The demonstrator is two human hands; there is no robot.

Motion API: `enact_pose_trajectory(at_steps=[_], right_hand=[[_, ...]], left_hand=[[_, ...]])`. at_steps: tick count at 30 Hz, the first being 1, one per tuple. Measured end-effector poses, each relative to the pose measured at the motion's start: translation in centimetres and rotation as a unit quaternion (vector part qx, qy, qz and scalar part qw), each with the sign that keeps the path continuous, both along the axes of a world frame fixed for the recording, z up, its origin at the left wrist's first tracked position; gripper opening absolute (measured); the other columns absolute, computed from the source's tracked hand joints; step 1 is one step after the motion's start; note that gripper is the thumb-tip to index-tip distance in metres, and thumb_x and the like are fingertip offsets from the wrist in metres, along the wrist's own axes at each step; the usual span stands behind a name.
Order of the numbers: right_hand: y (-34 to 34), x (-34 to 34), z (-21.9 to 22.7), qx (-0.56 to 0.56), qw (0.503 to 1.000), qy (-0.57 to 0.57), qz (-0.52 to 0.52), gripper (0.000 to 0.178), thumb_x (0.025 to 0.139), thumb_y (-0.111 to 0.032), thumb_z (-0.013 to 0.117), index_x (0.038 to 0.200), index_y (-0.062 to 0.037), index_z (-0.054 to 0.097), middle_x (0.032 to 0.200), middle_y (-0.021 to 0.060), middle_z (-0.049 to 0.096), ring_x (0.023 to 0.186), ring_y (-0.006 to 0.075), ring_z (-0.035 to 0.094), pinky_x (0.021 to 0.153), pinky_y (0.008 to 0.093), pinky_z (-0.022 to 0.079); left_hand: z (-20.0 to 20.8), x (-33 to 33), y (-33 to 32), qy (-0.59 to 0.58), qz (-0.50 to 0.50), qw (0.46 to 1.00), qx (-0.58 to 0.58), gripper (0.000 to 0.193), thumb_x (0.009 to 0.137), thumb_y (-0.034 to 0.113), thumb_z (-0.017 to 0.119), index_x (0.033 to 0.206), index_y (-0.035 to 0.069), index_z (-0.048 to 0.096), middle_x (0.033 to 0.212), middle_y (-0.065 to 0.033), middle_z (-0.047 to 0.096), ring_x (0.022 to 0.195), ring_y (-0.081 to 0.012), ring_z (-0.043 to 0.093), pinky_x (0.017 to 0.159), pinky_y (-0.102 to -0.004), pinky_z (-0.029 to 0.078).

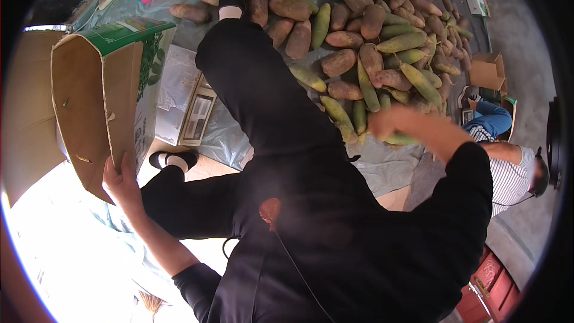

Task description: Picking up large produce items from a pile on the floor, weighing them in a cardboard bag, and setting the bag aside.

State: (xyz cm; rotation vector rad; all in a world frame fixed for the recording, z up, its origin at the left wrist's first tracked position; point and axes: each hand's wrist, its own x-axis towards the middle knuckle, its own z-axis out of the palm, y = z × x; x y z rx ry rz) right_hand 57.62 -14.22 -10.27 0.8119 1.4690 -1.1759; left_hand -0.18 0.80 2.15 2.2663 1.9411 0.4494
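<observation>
Big root pile (372, 21) lies at 11 to 1 o'clock from R grip (385, 122), v. close; that grip's blurry, so can't tell how open or if it's got anything. L grip (122, 185) pinches the low edge of 1 tall box (81, 101), 11 o'clock from it. Grey floor (514, 27) w/ plastic sheet (230, 143); 1 other person (508, 173), 3 o'clock. Pile: too many 2 count.

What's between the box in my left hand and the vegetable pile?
The head view shows a pale boxy device and your right leg, with plastic sheeting around them.
</observation>
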Motion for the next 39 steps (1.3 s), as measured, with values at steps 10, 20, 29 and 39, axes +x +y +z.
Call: enact_pose_trajectory(at_steps=[10,20,29,39], right_hand=[[-10.7,-8.4,1.7,-0.358,0.842,-0.061,-0.4,0.048,0.088,-0.03,0.057,0.133,-0.0177,0.046,0.116,0.0064,0.061,0.097,0.0219,0.062,0.076,0.0422,0.054],[-5.2,-7.3,2.6,-0.225,0.93,-0.006,-0.289,0.033,0.085,-0.011,0.055,0.118,-0.0048,0.055,0.113,0.0081,0.061,0.093,0.0205,0.068,0.071,0.0357,0.055],[-8.0,-7.9,-0.6,-0.295,0.923,-0.033,-0.244,0.039,0.085,-0.02,0.058,0.122,-0.0097,0.054,0.116,0.005,0.061,0.103,0.0162,0.062,0.077,0.0368,0.054],[0.2,-7.7,-2.0,0.105,0.975,0.036,-0.191,0.032,0.083,-0.021,0.057,0.115,-0.0193,0.063,0.106,0.0107,0.065,0.098,0.0291,0.063,0.075,0.0404,0.052]], left_hand=[[-2.1,1.0,-0.4,-0.076,0.074,0.988,-0.112,0.017,0.084,0.008,0.06,0.096,-0.003,0.062,0.083,-0.0181,0.064,0.073,-0.03,0.062,0.069,-0.0362,0.048],[-2.7,2.3,0.2,-0.1,0.047,0.982,-0.151,0.018,0.083,0.007,0.057,0.097,-0.003,0.062,0.083,-0.0179,0.063,0.075,-0.0314,0.061,0.07,-0.0373,0.047],[-2.8,1.7,0.0,-0.09,0.064,0.98,-0.168,0.02,0.083,0.007,0.056,0.099,-0.003,0.061,0.086,-0.019,0.064,0.08,-0.0333,0.062,0.074,-0.0385,0.048],[-3.1,2.3,0.2,-0.059,0.07,0.979,-0.184,0.022,0.082,0.008,0.058,0.101,-0.003,0.062,0.088,-0.0203,0.064,0.081,-0.0338,0.063,0.076,-0.0393,0.048]])
